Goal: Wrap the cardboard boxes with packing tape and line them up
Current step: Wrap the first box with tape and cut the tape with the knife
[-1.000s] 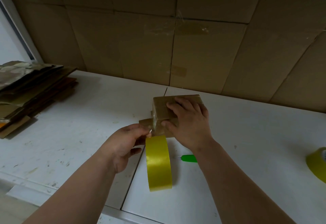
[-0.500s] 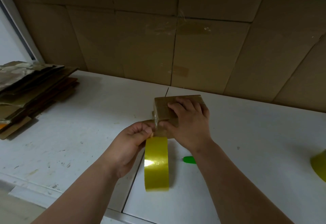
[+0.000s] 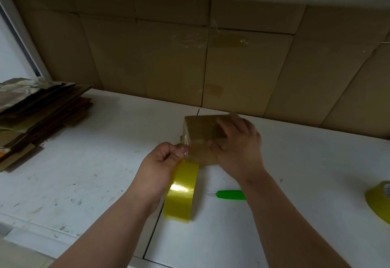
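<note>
Small cardboard box [image 3: 200, 128] sits on the white worktop [image 3: 95, 162], about mid-frame, near the back wall of big cardboard sheets [image 3: 147, 57]. Right hand [image 3: 236, 147] lies over the box's top and near side, fingers spread and fairly straight, pressing it down; the hand is motion-blurred, so exact finger contact is unclear. Left hand [image 3: 162, 162] is just left of the box's front corner, fingers curled, pinching what looks like the clear tape end against the box's left edge. Yellow tape roll [image 3: 181, 191] stands on edge just under that hand, touching or almost touching the box's front lower corner; cannot tell whether the left palm also grips the roll. Shiny tape film shows on the box's left face.

Green-handled cutter [image 3: 230, 194] lies on the worktop between the roll and the right forearm, partly hidden by the arm. Second yellow tape roll [image 3: 379, 200] at the far right edge, cut off by the frame, well apart from the box. Stack of flattened cardboard [image 3: 38, 109] at the left end of the worktop. Worktop surface is scuffed, with a seam running under the box.
</note>
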Demonstrator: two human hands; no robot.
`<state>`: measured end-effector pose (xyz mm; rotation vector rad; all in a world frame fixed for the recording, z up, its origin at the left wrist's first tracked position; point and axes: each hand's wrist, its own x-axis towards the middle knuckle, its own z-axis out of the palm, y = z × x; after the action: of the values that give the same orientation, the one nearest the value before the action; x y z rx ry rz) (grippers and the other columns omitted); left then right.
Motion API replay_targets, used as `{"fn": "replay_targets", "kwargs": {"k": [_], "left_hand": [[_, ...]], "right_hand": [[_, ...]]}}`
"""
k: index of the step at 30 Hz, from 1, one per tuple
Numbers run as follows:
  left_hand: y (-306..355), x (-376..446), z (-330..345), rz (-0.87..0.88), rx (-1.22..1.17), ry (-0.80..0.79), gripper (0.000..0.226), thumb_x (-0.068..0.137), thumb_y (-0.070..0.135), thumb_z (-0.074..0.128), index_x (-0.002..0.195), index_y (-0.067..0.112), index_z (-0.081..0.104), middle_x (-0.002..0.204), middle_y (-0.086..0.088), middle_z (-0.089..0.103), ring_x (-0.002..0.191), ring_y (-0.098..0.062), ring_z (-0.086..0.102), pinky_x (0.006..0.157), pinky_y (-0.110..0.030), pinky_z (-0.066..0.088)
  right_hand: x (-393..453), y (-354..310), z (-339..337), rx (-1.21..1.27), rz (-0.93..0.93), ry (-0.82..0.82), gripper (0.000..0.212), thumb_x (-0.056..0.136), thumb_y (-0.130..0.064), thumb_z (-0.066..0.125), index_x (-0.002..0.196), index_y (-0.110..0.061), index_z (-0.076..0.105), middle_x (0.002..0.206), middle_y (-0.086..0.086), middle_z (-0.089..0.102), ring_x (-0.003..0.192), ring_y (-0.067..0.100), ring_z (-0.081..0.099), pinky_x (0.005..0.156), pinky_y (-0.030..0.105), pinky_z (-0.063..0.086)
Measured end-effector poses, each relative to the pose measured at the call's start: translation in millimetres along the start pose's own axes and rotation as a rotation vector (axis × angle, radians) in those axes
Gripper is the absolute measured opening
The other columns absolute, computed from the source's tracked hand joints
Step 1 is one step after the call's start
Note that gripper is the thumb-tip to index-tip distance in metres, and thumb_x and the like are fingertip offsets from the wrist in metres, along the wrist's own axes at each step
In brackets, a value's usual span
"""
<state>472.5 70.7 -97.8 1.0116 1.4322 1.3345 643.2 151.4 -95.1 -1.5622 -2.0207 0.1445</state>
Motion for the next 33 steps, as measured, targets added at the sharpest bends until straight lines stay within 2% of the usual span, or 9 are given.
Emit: {"fn": "replay_targets", "kwargs": {"k": [3, 8, 14, 17, 19, 22, 24, 27, 33], "left_hand": [[-1, -1, 0, 0.009, 0.04, 0.018, 0.026, 0.097, 0.027, 0.06, 0.079, 0.009, 0.057, 0.106, 0.004, 0.075, 0.1, -0.023, 0.067, 0.092, -0.041, 0.047], [-1, 4, 0, 0.041, 0.045, 0.007, 0.022, 0.101, 0.018, 0.055, 0.081, 0.009, 0.057, 0.12, 0.014, 0.07, 0.116, -0.007, 0.062, 0.109, -0.042, 0.043], [6, 20, -24, -0.006, -0.047, 0.118, 0.022, 0.101, 0.006, 0.05, 0.08, 0.008, 0.056, 0.119, 0.007, 0.068, 0.108, -0.012, 0.064, 0.092, -0.031, 0.05], [10, 26, -36, -0.024, -0.045, 0.134, 0.022, 0.101, 0.007, 0.05, 0.081, 0.008, 0.056, 0.115, 0.006, 0.069, 0.11, -0.017, 0.064, 0.095, -0.034, 0.05], [11, 27, -39, -0.027, -0.026, 0.127, 0.022, 0.101, 0.008, 0.05, 0.08, 0.007, 0.057, 0.112, 0.009, 0.069, 0.113, -0.019, 0.063, 0.102, -0.039, 0.049], [11, 26, -40, -0.031, -0.019, 0.121, 0.021, 0.101, 0.007, 0.05, 0.082, 0.006, 0.058, 0.114, 0.009, 0.068, 0.114, -0.02, 0.062, 0.104, -0.039, 0.047], [11, 25, -40, -0.029, -0.017, 0.125, 0.021, 0.101, 0.007, 0.05, 0.081, 0.006, 0.058, 0.116, 0.007, 0.068, 0.114, -0.02, 0.062, 0.103, -0.039, 0.047], [12, 20, -40, -0.007, 0.005, 0.116, 0.023, 0.101, 0.011, 0.052, 0.08, 0.009, 0.061, 0.114, 0.002, 0.07, 0.112, -0.023, 0.063, 0.103, -0.041, 0.047], [17, 8, -45, -0.014, 0.055, 0.044, 0.02, 0.102, 0.009, 0.049, 0.088, 0.004, 0.064, 0.112, 0.008, 0.07, 0.096, -0.018, 0.065, 0.078, -0.026, 0.049]], "right_hand": [[-2, 11, -5, -0.038, 0.201, -0.091, 0.071, 0.086, -0.06, 0.058, 0.148, -0.033, 0.037, 0.163, 0.001, 0.019, 0.145, 0.031, 0.026, 0.116, 0.047, 0.023], [-5, 10, -6, 0.158, 0.175, -0.088, 0.058, 0.087, -0.036, 0.064, 0.143, -0.03, 0.049, 0.15, -0.001, 0.032, 0.129, 0.025, 0.046, 0.108, 0.044, 0.042], [-13, 10, -10, 0.38, 0.15, -0.165, 0.063, 0.085, -0.021, 0.067, 0.145, -0.028, 0.048, 0.118, -0.007, 0.041, 0.095, 0.006, 0.057, 0.079, 0.009, 0.044], [-10, 7, -10, 0.396, 0.153, -0.256, 0.073, 0.084, -0.02, 0.068, 0.149, -0.032, 0.039, 0.115, -0.006, 0.046, 0.093, 0.005, 0.055, 0.062, 0.001, 0.042], [-7, 8, -11, 0.36, 0.135, -0.257, 0.073, 0.081, -0.021, 0.074, 0.147, -0.03, 0.043, 0.127, -0.006, 0.037, 0.115, 0.012, 0.049, 0.077, 0.002, 0.041], [-4, 9, -15, 0.342, 0.109, -0.275, 0.065, 0.077, -0.023, 0.08, 0.135, -0.033, 0.053, 0.151, -0.012, 0.018, 0.142, 0.012, 0.021, 0.103, 0.02, 0.025], [-5, 9, -16, 0.385, 0.099, -0.322, 0.061, 0.077, -0.025, 0.08, 0.13, -0.035, 0.052, 0.15, -0.016, 0.026, 0.139, 0.009, 0.029, 0.1, 0.018, 0.027], [-12, -1, -12, 0.406, 0.094, -0.277, 0.054, 0.071, -0.038, 0.082, 0.115, -0.04, 0.051, 0.123, -0.018, 0.045, 0.116, 0.009, 0.051, 0.083, 0.013, 0.037], [-29, -28, -1, 0.339, 0.049, -0.146, 0.057, 0.07, -0.051, 0.079, 0.118, -0.037, 0.053, 0.112, -0.012, 0.045, 0.098, 0.005, 0.053, 0.084, 0.022, 0.047]]}}
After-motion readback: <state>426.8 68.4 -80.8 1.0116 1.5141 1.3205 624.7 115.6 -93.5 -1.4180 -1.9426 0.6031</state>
